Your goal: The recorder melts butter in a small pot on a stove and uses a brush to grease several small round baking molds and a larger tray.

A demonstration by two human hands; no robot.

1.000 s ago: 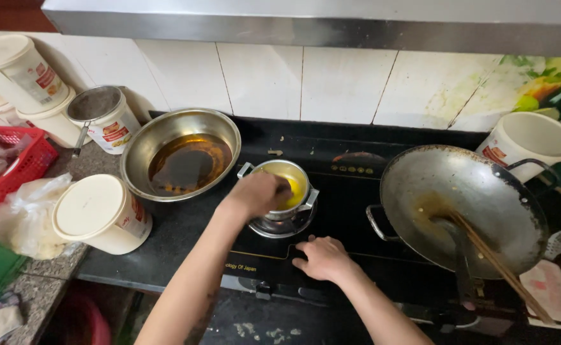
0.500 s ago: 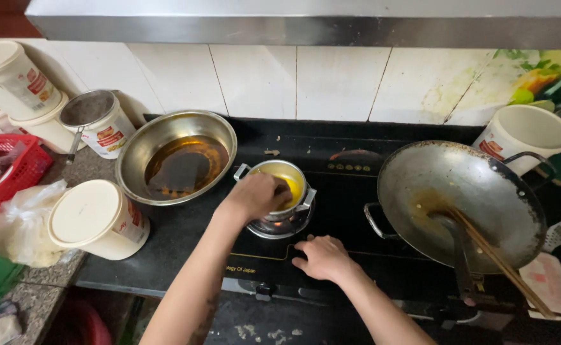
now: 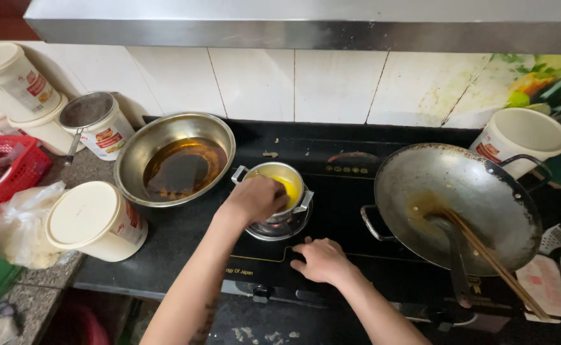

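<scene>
The left hand (image 3: pixel 258 199) is closed over the rim of a small steel pot (image 3: pixel 279 191) of yellow liquid, standing mid-cooktop (image 3: pixel 331 160). The right hand (image 3: pixel 322 260) lies open, fingers spread, holding nothing, on the cooktop's front edge. A bowl of dark oil (image 3: pixel 175 165) sits left; a wok (image 3: pixel 456 204) with chopsticks (image 3: pixel 494 262) right.

White lidded tubs (image 3: pixel 95 220) with red-orange labels stand left of the stove.
</scene>
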